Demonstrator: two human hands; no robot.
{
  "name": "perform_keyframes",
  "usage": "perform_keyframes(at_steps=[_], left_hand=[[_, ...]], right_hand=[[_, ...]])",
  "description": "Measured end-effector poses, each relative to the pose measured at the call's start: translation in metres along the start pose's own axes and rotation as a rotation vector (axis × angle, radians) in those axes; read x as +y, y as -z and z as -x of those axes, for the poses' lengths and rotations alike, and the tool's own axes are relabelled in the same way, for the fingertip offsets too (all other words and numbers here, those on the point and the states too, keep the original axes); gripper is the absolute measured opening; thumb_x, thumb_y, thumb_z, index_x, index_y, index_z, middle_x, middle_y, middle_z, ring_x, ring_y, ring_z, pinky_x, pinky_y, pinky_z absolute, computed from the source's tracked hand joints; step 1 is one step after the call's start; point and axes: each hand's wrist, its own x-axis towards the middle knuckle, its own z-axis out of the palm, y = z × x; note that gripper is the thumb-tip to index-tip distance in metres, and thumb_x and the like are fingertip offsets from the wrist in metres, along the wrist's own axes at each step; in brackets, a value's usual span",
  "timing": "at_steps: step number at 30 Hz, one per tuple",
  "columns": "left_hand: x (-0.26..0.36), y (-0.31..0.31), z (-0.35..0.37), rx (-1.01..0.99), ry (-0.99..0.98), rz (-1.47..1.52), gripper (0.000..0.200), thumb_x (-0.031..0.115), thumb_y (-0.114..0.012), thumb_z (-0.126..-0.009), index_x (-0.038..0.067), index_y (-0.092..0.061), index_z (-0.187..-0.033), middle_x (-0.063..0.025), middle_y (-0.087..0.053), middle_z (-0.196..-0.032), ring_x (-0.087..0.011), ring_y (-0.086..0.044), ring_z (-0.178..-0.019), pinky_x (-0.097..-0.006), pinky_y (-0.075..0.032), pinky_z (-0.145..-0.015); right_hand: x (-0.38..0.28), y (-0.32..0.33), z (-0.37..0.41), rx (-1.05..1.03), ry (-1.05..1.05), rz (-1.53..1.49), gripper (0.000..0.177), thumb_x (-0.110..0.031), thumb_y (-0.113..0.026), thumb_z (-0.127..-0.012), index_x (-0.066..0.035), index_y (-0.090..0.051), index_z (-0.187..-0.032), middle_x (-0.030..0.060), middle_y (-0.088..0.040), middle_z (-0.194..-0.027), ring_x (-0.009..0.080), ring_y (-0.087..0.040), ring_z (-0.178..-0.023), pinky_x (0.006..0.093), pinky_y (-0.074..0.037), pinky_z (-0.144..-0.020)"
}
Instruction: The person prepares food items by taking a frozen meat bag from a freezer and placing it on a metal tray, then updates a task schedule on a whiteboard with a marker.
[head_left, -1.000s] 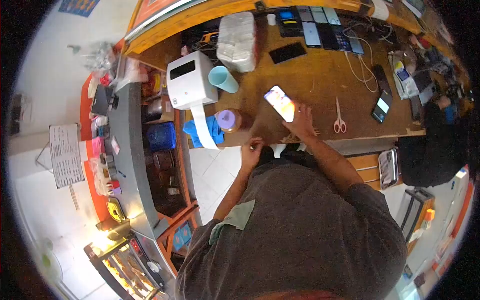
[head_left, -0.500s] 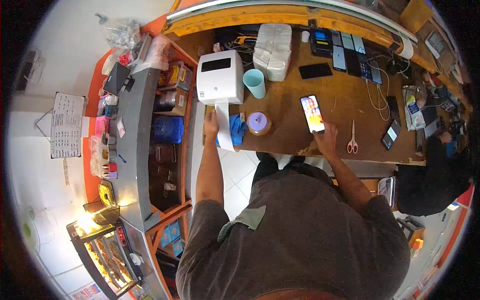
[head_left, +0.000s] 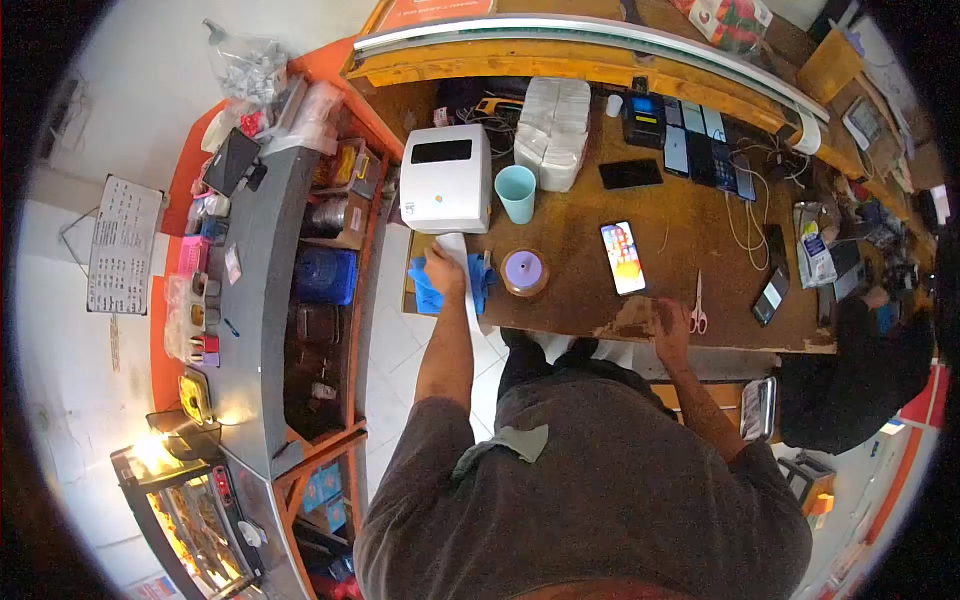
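Note:
My left hand [head_left: 445,272] is closed on a white paper strip [head_left: 453,244] just below the white label printer [head_left: 445,185]. The strip's lower end hangs past the table edge. Under that hand lies a blue cloth [head_left: 428,289]. My right hand [head_left: 672,332] is at the table's front edge, fingers stretched forward and somewhat blurred, with nothing visible in it. Right beside it lie scissors with pink handles [head_left: 698,321], blades pointing away from me. A phone with a lit screen [head_left: 624,258] lies on the table, ahead of my right hand. A lilac-lidded jar [head_left: 524,272] stands between my hands.
On the brown table [head_left: 580,225] stand a teal cup [head_left: 516,195] and a stack of white packs [head_left: 551,135]. Several phones, a card terminal [head_left: 643,120] and cables lie at the back right. Another person's dark sleeve [head_left: 850,370] is at right. A grey counter [head_left: 275,250] stands left.
My right hand has left the lit phone and moved right and toward me, beside the scissors. My left hand has shifted across the paper strip, which is now bunched in its grip.

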Motion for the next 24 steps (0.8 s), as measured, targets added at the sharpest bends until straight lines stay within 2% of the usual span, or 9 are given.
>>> perform_keyframes(at_steps=[4, 8, 11, 13, 15, 18, 19, 21, 24], left_hand=[[-0.007, 0.052, -0.004, 0.173, -0.107, 0.143, 0.030, 0.025, -0.039, -0.094, -0.001, -0.053, -0.088, -0.0206, -0.057, -0.073, -0.0353, -0.056, -0.069, -0.0439, -0.043, -0.059], [0.041, 0.139, 0.032, 0.187, 0.143, 0.787, 0.029, 0.031, -0.042, -0.094, 0.005, -0.054, -0.094, -0.0072, -0.054, -0.078, -0.0181, -0.052, -0.070, -0.0323, -0.040, -0.054], [0.088, 0.212, 0.059, 0.111, 0.638, 1.018, 0.031, 0.037, -0.044, -0.092, 0.011, -0.051, -0.106, -0.0021, -0.055, -0.088, -0.0146, -0.052, -0.073, -0.0274, -0.038, -0.059], [0.069, 0.238, 0.059, 0.092, 0.612, 1.100, 0.040, 0.044, -0.045, -0.090, 0.018, -0.045, -0.121, -0.0025, -0.053, -0.101, -0.0169, -0.051, -0.083, -0.0287, -0.039, -0.065], [0.036, 0.267, 0.043, 0.191, 0.485, 1.164, 0.044, 0.043, -0.042, -0.091, 0.013, -0.043, -0.124, -0.0047, -0.051, -0.112, -0.0193, -0.051, -0.091, -0.0320, -0.042, -0.069], [-0.023, 0.314, 0.020, 0.441, 0.394, 0.991, 0.046, 0.039, -0.039, -0.094, 0.003, -0.043, -0.122, -0.0080, -0.051, -0.110, -0.0195, -0.052, -0.094, -0.0333, -0.044, -0.076], [-0.018, 0.331, 0.025, 0.539, 0.409, 0.956, 0.046, 0.038, -0.038, -0.094, 0.001, -0.043, -0.121, -0.0091, -0.053, -0.106, -0.0196, -0.053, -0.092, -0.0334, -0.044, -0.078], [-0.045, 0.354, 0.037, 0.443, 0.355, 0.957, 0.046, 0.039, -0.038, -0.094, 0.001, -0.044, -0.119, -0.0092, -0.054, -0.101, -0.0184, -0.054, -0.090, -0.0323, -0.045, -0.076], [-0.095, 0.361, 0.059, 0.119, 0.269, 1.024, 0.048, 0.040, -0.039, -0.094, 0.002, -0.043, -0.121, -0.0102, -0.053, -0.106, -0.0188, -0.054, -0.094, -0.0303, -0.046, -0.076]], right_hand=[[-0.072, 0.012, -0.022, 0.048, 0.461, -0.117, 0.020, -0.006, -0.059, -0.080, -0.002, -0.057, -0.099, 0.0166, -0.056, -0.091, 0.0282, -0.059, -0.080, 0.0331, -0.048, -0.069], [-0.195, 0.001, -0.028, -0.642, 0.386, -0.401, 0.037, -0.022, -0.073, -0.071, -0.001, -0.059, -0.097, 0.0147, -0.060, -0.094, 0.0332, -0.059, -0.089, 0.0406, -0.047, -0.077], [-0.266, -0.060, -0.018, -0.297, 0.492, -0.616, 0.038, -0.025, -0.071, -0.074, -0.003, -0.059, -0.102, 0.0121, -0.063, -0.083, 0.0302, -0.061, -0.079, 0.0408, -0.047, -0.076], [-0.275, -0.102, -0.008, -0.198, 0.577, -0.549, 0.037, -0.025, -0.069, -0.076, -0.003, -0.058, -0.104, 0.0121, -0.063, -0.080, 0.0284, -0.062, -0.077, 0.0399, -0.047, -0.075], [-0.289, -0.125, -0.003, -1.193, 0.488, -0.588, 0.035, -0.026, -0.064, -0.080, -0.003, -0.058, -0.106, 0.0135, -0.063, -0.080, 0.0250, -0.062, -0.077, 0.0369, -0.047, -0.073], [-0.349, -0.104, 0.006, -1.451, 0.617, -0.566, 0.028, -0.023, -0.059, -0.084, -0.003, -0.060, -0.103, 0.0125, -0.064, -0.083, 0.0254, -0.061, -0.073, 0.0340, -0.047, -0.069], [-0.366, -0.107, 0.014, -1.451, 0.621, -0.559, 0.028, -0.023, -0.059, -0.084, -0.003, -0.060, -0.103, 0.0125, -0.064, -0.083, 0.0254, -0.061, -0.073, 0.0340, -0.047, -0.069], [-0.407, -0.121, 0.034, -0.613, 1.057, -0.923, 0.022, -0.020, -0.060, -0.083, -0.002, -0.061, -0.095, 0.0127, -0.064, -0.086, 0.0259, -0.062, -0.075, 0.0343, -0.047, -0.070], [-0.470, -0.147, 0.055, -0.477, 0.894, -1.011, 0.015, -0.014, -0.061, -0.081, -0.001, -0.059, -0.088, 0.0106, -0.064, -0.087, 0.0260, -0.063, -0.078, 0.0335, -0.048, -0.074]])
